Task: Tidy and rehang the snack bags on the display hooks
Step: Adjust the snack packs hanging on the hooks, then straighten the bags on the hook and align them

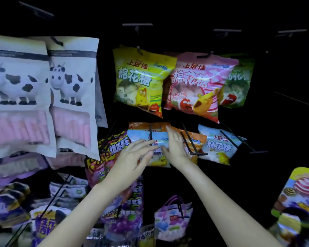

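Where hands (132,157) meet, blue bag (159,139) seemingly between

Snack bags in bright print against a black display wall (275,122).
At nine o'clock, two white cow bags (43,82) with black patches, a dark band across the top and pink sticks in the window below; at twelve o'clock, yellow marshmallow bag (139,81) with blue-white lettering and a yellow cartoon grub; at one o'clock, pink marshmallow bag (194,86) with red and yellow figures, green bag (239,82) behind; at centre, pale blue bag (155,139) over an orange one (191,139), second pale blue bag (219,145) at three o'clock; at six o'clock, purple grape-print bags (125,221); at four o'clock, swirled pink-and-white lollipop pack (300,193).
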The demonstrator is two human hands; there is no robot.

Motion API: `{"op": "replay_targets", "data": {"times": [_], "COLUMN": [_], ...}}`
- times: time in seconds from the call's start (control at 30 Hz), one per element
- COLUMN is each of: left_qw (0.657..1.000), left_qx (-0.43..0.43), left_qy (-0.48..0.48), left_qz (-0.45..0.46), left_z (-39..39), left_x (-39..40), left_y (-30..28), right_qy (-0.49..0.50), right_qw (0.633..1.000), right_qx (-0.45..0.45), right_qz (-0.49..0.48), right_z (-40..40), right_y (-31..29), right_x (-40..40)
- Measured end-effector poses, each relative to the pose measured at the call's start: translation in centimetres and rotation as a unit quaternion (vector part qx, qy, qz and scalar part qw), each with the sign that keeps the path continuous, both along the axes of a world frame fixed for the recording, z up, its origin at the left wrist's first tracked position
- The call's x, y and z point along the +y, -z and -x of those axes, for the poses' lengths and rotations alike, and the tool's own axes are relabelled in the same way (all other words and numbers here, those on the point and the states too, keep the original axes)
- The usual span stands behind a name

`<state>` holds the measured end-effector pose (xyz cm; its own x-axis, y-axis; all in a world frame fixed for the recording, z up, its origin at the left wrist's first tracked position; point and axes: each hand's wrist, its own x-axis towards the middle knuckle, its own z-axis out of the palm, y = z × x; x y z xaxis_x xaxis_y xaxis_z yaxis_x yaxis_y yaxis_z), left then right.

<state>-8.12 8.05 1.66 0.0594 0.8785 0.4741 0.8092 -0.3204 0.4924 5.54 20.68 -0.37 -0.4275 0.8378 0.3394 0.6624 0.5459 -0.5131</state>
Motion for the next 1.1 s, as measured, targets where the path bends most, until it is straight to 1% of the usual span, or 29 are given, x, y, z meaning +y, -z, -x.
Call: {"op": "replay_targets", "data": {"times": [0.07, 0.1, 0.13, 0.17, 0.23, 0.3, 0.33, 0.4, 0.47, 0.57, 0.63, 0.73, 0.8, 0.83, 0.87, 0.93, 1.0, 1.1], "left_qw": [1.0, 1.0, 1.0, 1.0, 1.0, 0.999, 0.998, 0.995, 0.993, 0.991, 0.991, 0.991, 0.992, 0.99, 0.984, 0.959, 0.944, 0.941], "left_qx": [0.005, 0.007, 0.007, 0.005, 0.004, 0.036, 0.057, 0.072, 0.059, 0.042, 0.033, -0.004, -0.043, -0.071, -0.106, -0.186, -0.221, -0.217], "left_qy": [-0.003, -0.005, -0.007, -0.007, -0.004, 0.002, 0.004, 0.002, -0.006, -0.011, -0.002, 0.034, 0.082, 0.113, 0.144, 0.184, 0.188, 0.169], "left_qz": [0.008, 0.007, 0.005, 0.002, -0.001, -0.008, -0.02, -0.063, -0.104, -0.124, -0.127, -0.127, -0.084, -0.042, 0.009, 0.11, 0.16, 0.197], "left_z": [0.0, 0.0, -0.1, -0.1, 0.0, 0.2, 0.3, 0.5, 0.6, 0.6, 0.2, -1.4, -3.1, -4.1, -5.3, -7.4, -9.3, -11.2], "left_x": [-0.1, 0.0, 0.0, 0.1, 0.0, -0.3, -0.6, -1.7, -2.7, -3.5, -3.8, -4.7, -5.1, -5.1, -4.9, -3.9, -2.4, 0.1], "left_y": [-0.1, 0.0, 0.1, 0.2, 0.4, 0.7, 0.9, 1.2, 1.3, 1.4, 1.6, 2.0, 2.3, 2.5, 2.6, 3.0, 3.7, 4.5], "right_qy": [0.055, 0.075, 0.083, 0.076, 0.04, 0.026, 0.022, 0.005, -0.02, -0.037, -0.033, -0.049, -0.033, -0.018, 0.002, 0.036, 0.074, 0.128], "right_qw": [0.996, 0.994, 0.994, 0.997, 0.996, 0.985, 0.981, 0.979, 0.981, 0.977, 0.969, 0.94, 0.928, 0.918, 0.905, 0.884, 0.887, 0.899], "right_qx": [-0.062, -0.075, -0.066, -0.034, 0.074, 0.161, 0.186, 0.201, 0.193, 0.209, 0.244, 0.32, 0.351, 0.375, 0.401, 0.439, 0.434, 0.403], "right_qz": [-0.027, -0.033, -0.022, 0.0, 0.036, 0.052, 0.054, 0.043, 0.014, -0.007, 0.02, 0.105, 0.123, 0.132, 0.143, 0.154, 0.141, 0.112], "right_z": [0.5, 0.6, 0.6, 0.8, 0.9, 0.2, -0.4, -1.9, -3.2, -5.3, -7.4, -11.2, -13.5, -14.3, -15.1, -16.2, -17.2, -17.6], "right_y": [-0.4, -0.4, -0.3, -0.2, 0.5, 1.2, 1.6, 2.1, 1.6, -0.4, -1.5, -2.2, -2.0, -1.8, -1.4, -0.6, 0.4, 0.8], "right_x": [0.9, 1.0, 0.8, 0.3, -1.1, -3.1, -4.1, -5.8, -7.5, -9.9, -11.2, -12.7, -13.2, -13.1, -13.0, -12.4, -11.7, -10.8]}}
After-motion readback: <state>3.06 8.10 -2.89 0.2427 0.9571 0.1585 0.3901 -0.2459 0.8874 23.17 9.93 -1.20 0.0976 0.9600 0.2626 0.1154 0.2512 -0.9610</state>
